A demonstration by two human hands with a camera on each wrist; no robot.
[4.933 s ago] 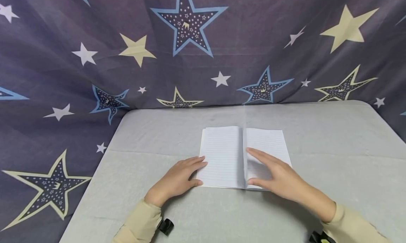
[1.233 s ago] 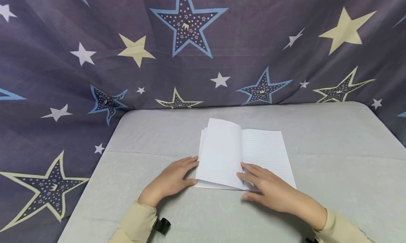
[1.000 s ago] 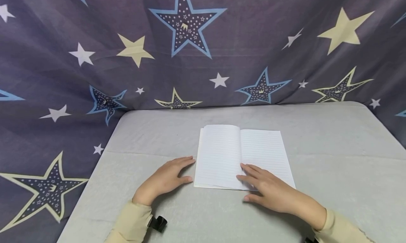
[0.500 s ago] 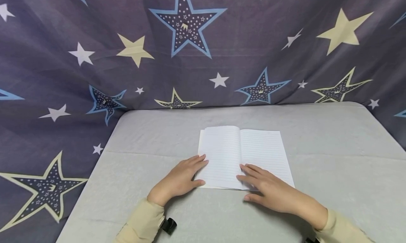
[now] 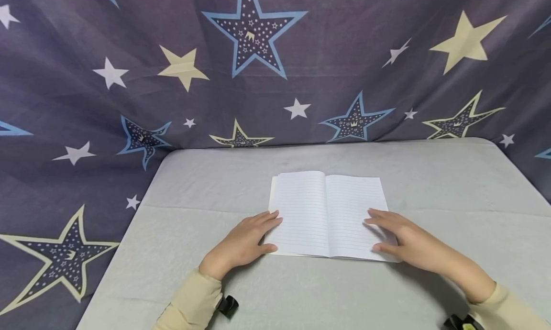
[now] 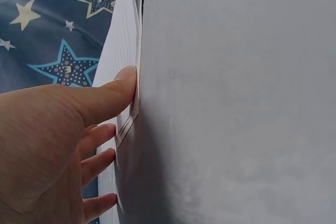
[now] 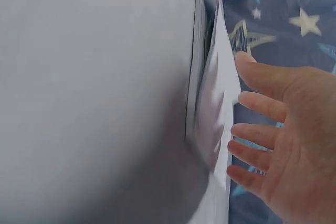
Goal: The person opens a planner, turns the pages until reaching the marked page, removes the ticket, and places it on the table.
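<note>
Partly beneath fingers (image 5: 269,224), the notebook (image 5: 303,210)

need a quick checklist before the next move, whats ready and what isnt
1. White, rectangular lined-paper notebook open: ok.
2. Notebook lying on the light-grey, cloth-covered tabletop: ok.
3. Bare left hand, beige-sleeved, touching the white, ruled left page: ok.
4. Bare right hand, beige-sleeved, pinching the white, ruled right page: not ok; its fingers are spread near the outer edge.
5. Right page fully free of what lies beneath: cannot tell; the right wrist view is blurred.
</note>
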